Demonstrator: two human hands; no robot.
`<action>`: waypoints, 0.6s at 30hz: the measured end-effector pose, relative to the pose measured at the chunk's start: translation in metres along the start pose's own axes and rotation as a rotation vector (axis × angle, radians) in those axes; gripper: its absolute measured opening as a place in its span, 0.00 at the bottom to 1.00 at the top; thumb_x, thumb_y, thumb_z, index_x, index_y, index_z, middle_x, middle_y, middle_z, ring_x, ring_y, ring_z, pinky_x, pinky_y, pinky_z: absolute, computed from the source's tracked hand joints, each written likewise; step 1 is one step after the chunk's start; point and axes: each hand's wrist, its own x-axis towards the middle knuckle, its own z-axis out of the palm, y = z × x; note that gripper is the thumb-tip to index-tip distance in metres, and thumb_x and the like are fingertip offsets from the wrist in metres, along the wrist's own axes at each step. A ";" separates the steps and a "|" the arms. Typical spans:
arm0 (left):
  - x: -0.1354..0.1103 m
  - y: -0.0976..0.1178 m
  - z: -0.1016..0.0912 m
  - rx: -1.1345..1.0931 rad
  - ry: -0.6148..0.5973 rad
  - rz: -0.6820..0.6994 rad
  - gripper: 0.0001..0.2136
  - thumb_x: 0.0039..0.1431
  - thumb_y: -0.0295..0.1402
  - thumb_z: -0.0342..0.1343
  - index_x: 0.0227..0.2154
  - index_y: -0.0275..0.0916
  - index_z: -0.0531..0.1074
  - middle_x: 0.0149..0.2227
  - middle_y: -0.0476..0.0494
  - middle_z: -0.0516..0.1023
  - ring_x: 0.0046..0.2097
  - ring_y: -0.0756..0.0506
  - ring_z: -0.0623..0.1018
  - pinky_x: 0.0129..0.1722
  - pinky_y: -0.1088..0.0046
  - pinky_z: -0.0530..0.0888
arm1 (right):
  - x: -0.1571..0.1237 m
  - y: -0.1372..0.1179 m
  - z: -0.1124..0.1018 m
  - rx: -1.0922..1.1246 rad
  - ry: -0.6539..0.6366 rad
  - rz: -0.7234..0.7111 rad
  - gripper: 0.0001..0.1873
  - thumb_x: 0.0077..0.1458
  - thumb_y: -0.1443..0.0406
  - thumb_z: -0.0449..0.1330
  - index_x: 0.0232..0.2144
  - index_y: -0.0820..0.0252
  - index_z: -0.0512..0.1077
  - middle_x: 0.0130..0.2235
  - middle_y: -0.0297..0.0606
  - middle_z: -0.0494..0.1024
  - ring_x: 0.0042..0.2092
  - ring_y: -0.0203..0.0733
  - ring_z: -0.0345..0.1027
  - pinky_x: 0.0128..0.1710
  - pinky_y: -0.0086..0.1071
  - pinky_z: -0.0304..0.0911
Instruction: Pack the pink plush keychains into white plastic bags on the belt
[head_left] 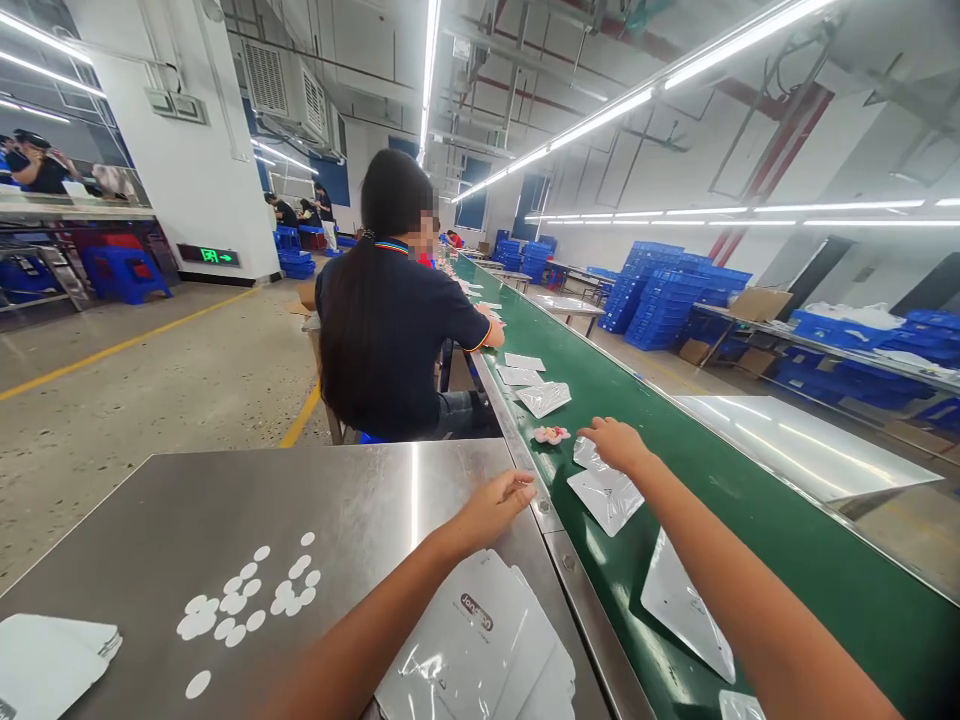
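My left hand (495,508) is over the metal edge beside the belt, fingers loosely extended and holding nothing. Beneath my left forearm lies a fanned stack of white printed pouches (480,640). Over the green conveyor belt (720,540), my right hand (616,443) reaches out with its fingers extended, just above a white pouch (586,455) that it partly covers; whether they touch is unclear. A small pink item (552,435) rests on the belt left of those fingers. Nearer to me, more white pouches (609,500) lie on the belt, one under my right forearm.
Scattered white round discs (232,603) and another pouch stack (52,660) lie on the metal table (360,490). A seated co-worker (390,320) is ahead, left of the belt. Blue crates (660,295) are stacked at right, beyond a shiny metal table (810,440).
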 end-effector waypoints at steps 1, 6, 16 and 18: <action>-0.001 -0.001 -0.001 -0.007 -0.012 0.006 0.20 0.56 0.46 0.49 0.47 0.42 0.67 0.48 0.41 0.72 0.50 0.41 0.70 0.50 0.63 0.65 | 0.007 -0.006 0.001 0.000 -0.010 -0.003 0.18 0.50 0.74 0.54 0.41 0.53 0.73 0.41 0.43 0.72 0.46 0.46 0.65 0.40 0.33 0.59; 0.001 -0.003 -0.012 -0.033 -0.040 0.015 0.23 0.53 0.41 0.55 0.51 0.42 0.64 0.51 0.37 0.70 0.52 0.39 0.69 0.50 0.58 0.65 | -0.004 -0.002 -0.016 -0.012 0.033 0.036 0.09 0.52 0.71 0.54 0.31 0.59 0.74 0.36 0.46 0.73 0.42 0.47 0.66 0.37 0.34 0.58; 0.009 0.026 0.013 0.055 -0.011 0.138 0.37 0.40 0.43 0.64 0.55 0.42 0.59 0.56 0.39 0.65 0.56 0.34 0.64 0.54 0.57 0.60 | -0.105 -0.061 -0.103 0.754 0.349 -0.087 0.10 0.51 0.57 0.54 0.25 0.55 0.69 0.29 0.31 0.73 0.29 0.35 0.63 0.29 0.28 0.57; 0.005 0.024 0.018 0.024 -0.006 0.100 0.27 0.45 0.44 0.61 0.48 0.39 0.68 0.46 0.40 0.74 0.48 0.36 0.71 0.47 0.60 0.66 | -0.105 -0.081 -0.101 0.825 0.374 -0.068 0.10 0.50 0.58 0.55 0.23 0.56 0.68 0.27 0.31 0.72 0.28 0.35 0.62 0.29 0.28 0.56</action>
